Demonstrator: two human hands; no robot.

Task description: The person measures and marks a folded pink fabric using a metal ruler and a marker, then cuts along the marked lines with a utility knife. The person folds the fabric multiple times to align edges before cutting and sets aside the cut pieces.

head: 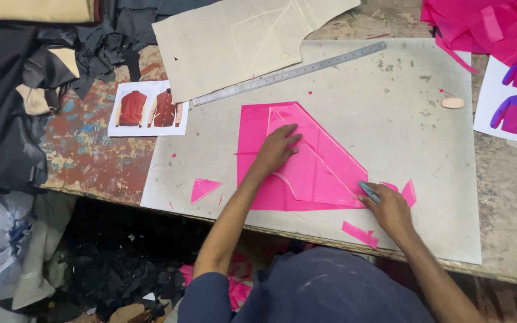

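Note:
A pink fabric piece lies flat on a grey cutting board. My left hand presses down on the fabric with fingers spread. My right hand holds a small teal-handled cutter at the fabric's lower right corner. Small pink offcuts lie on the board to the left, and other pink scraps lie near my right hand.
A metal ruler lies diagonally above the fabric, beside a beige pattern piece. A jacket picture sheet lies at left, another picture sheet at right. Black fabric is heaped at left, pink fabric pile top right, tailor's chalk nearby.

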